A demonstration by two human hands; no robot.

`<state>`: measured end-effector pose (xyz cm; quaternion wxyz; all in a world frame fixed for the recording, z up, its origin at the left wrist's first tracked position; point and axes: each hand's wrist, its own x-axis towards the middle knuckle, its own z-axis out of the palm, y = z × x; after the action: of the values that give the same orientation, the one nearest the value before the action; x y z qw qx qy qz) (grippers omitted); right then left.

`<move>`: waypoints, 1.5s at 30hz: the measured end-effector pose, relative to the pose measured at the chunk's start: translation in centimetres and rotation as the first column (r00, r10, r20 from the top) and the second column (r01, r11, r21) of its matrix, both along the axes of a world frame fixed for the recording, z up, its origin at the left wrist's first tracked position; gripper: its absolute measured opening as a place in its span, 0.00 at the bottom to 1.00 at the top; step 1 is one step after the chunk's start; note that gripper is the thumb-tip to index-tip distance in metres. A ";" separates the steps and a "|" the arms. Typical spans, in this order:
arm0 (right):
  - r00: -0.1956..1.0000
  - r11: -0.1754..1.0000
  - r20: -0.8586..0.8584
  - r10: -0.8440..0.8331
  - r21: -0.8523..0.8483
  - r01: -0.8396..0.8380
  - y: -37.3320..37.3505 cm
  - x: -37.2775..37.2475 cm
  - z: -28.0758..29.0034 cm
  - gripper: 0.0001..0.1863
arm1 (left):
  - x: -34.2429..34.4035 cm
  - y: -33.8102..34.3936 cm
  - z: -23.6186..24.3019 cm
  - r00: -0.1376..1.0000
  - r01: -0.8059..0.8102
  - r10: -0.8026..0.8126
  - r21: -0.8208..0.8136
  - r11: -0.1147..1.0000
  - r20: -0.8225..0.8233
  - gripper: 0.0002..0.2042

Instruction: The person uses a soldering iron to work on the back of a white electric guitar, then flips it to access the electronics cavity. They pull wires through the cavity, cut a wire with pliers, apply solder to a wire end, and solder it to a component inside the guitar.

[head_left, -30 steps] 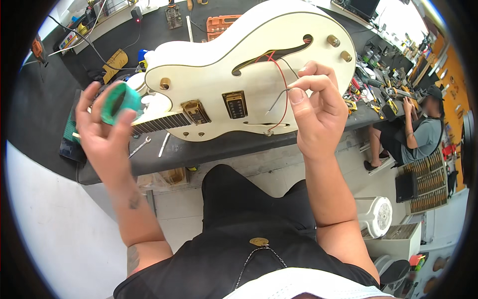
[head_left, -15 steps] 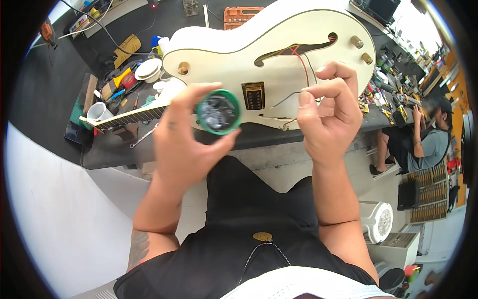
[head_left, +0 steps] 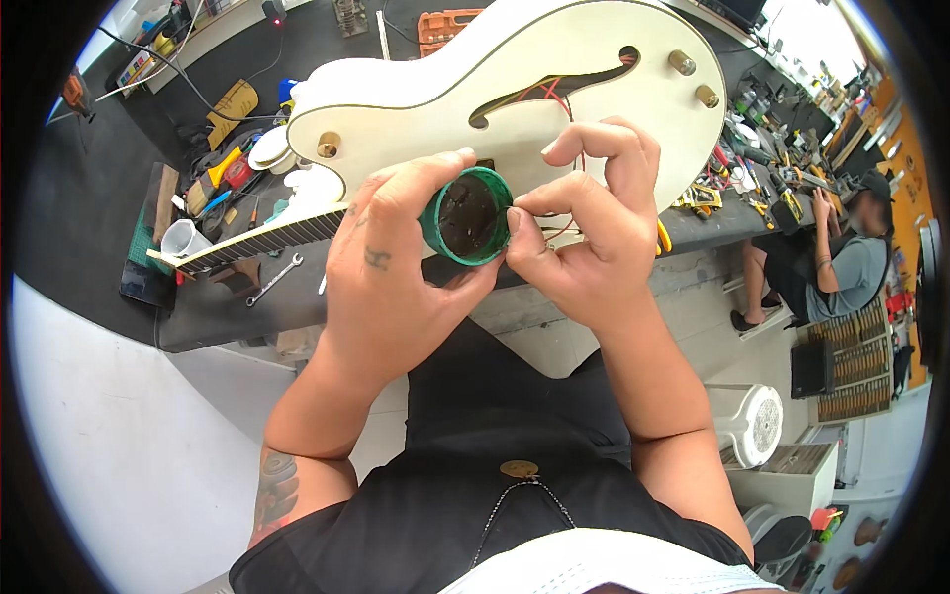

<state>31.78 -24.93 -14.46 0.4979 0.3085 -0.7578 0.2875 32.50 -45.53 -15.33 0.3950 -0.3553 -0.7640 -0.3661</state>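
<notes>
My left hand [head_left: 381, 243] grips a small round green tub [head_left: 431, 230], its mouth tilted toward me, with dark brown stuff inside. At the tub's right rim, my right hand [head_left: 589, 223] is closed in a pinch of thumb and forefinger on a thin wire; its end is hidden by the fingertips. The other fingers are curled and raised. Behind both hands lies a cream hollow-body guitar [head_left: 435, 94], with red wires [head_left: 554, 96] showing at its sound hole. The guitar's pickup is mostly covered by the tub and my hand.
The dark workbench [head_left: 287, 322] carries a spanner [head_left: 275, 280], a clear plastic cup [head_left: 184, 239], white bowls [head_left: 272, 148] and many scattered tools. An orange case [head_left: 445, 28] lies behind the guitar. A person [head_left: 856, 252] sits at the right. A white stool [head_left: 757, 426] stands below the bench.
My right hand has moved left with the wire, and its fingertips are now at the tub's rim. My left hand has shifted right with the tub. The guitar appears further left in view.
</notes>
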 end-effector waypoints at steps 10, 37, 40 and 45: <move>0.997 0.994 0.022 0.075 -0.084 -0.073 0.6 -0.5 -0.5 0.10 | 0.0 -0.1 0.3 0.999 -0.036 0.036 -0.017 0.999 -0.001 0.37; 0.969 0.982 0.197 -0.152 0.145 0.124 4.5 4.1 -2.7 0.08 | -22.9 -28.5 -4.0 0.459 -0.178 0.842 -0.899 0.401 0.285 0.30; 0.960 0.987 0.255 -0.111 0.140 0.077 4.5 4.1 -2.5 0.08 | -26.0 -30.4 -6.2 0.442 0.094 0.881 -0.985 0.144 0.171 0.25; 0.945 0.979 0.295 -0.144 0.181 0.092 4.5 4.5 -2.0 0.08 | -27.1 -30.6 -7.6 0.356 0.254 0.921 -0.965 0.069 0.159 0.30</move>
<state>36.33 -20.41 -16.46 0.3634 0.2541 -0.8642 0.2379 5.42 -76.15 -22.89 -0.2556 -0.0308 -0.9422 0.2144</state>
